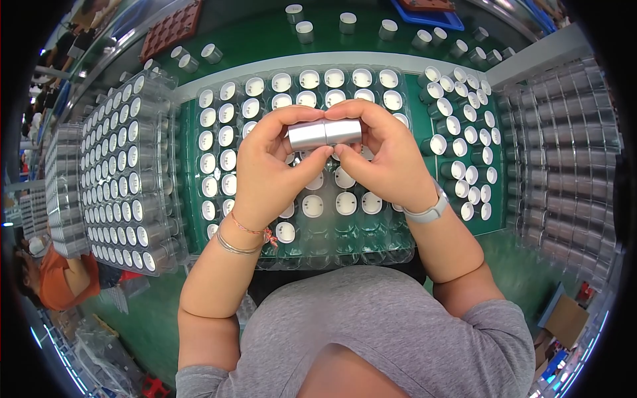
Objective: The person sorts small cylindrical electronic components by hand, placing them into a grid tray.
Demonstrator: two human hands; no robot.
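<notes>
Two shiny silver cylinders meet end to end at a dark seam, held level above the tray. My left hand (277,149) is closed around the left cylinder (306,135), fingers over its top and thumb below. My right hand (388,151) grips the right cylinder (344,132) in the same way. The fingertips and thumbs of both hands come together near the seam. Beneath them lies a clear plastic tray (318,247) with rows of white-ended cylinders upright in its pockets; several pockets along the near side hold none. My hands hide part of the middle rows.
Loose white-ended cylinders (453,125) stand on the green surface at the right. Filled clear trays are stacked at the left (166,219), and stacked trays (564,166) rise at the far right. Beyond a grey rail (265,65), more cylinders (348,24) stand on a green belt.
</notes>
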